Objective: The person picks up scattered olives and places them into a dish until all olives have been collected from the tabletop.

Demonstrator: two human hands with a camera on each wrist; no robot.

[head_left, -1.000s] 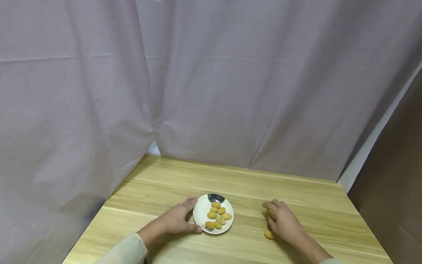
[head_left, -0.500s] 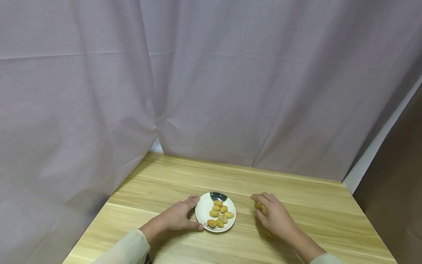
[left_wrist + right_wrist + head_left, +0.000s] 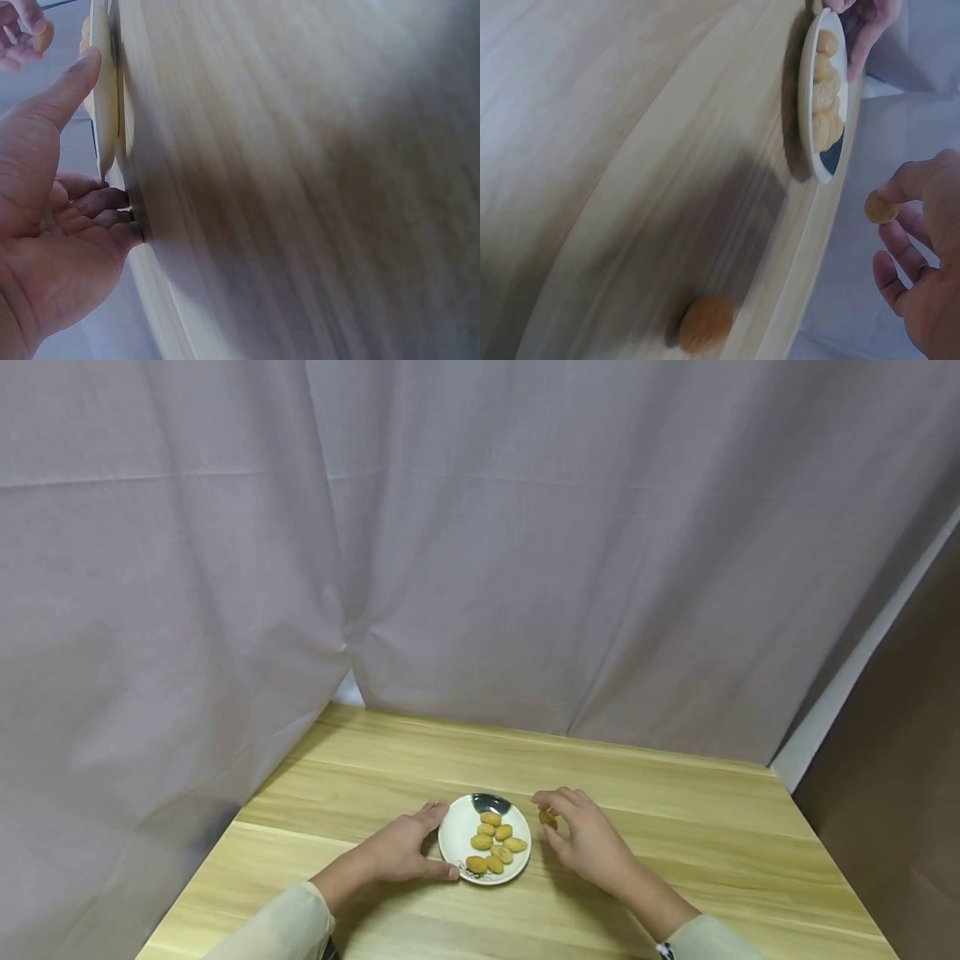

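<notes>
A round white plate point(image 3: 452, 839) with a dark green patch at its far edge bears several small oval golden-yellow biscuits point(image 3: 482, 842). My left hand point(image 3: 401, 847) rests at the plate's left rim; in the left wrist view its thumb point(image 3: 79, 79) touches the edge and the fingers lie on the table beside it. Just right of the plate, my right hand point(image 3: 588, 839) pinches one such biscuit point(image 3: 881, 208) between thumb and fingertips, raised above the table. Another biscuit point(image 3: 707, 324) lies on the table in the right wrist view; in the head view my right arm hides it.
The wooden table point(image 3: 360, 785) has pale grain and runs back to a grey-mauve curtain point(image 3: 480, 610) hanging behind and at the left. A darker brown cloth point(image 3: 892, 760) hangs along the right side.
My right hand has moved left toward the plate, carrying the pinched biscuit away from the other one on the table. My left hand stays at the plate's rim.
</notes>
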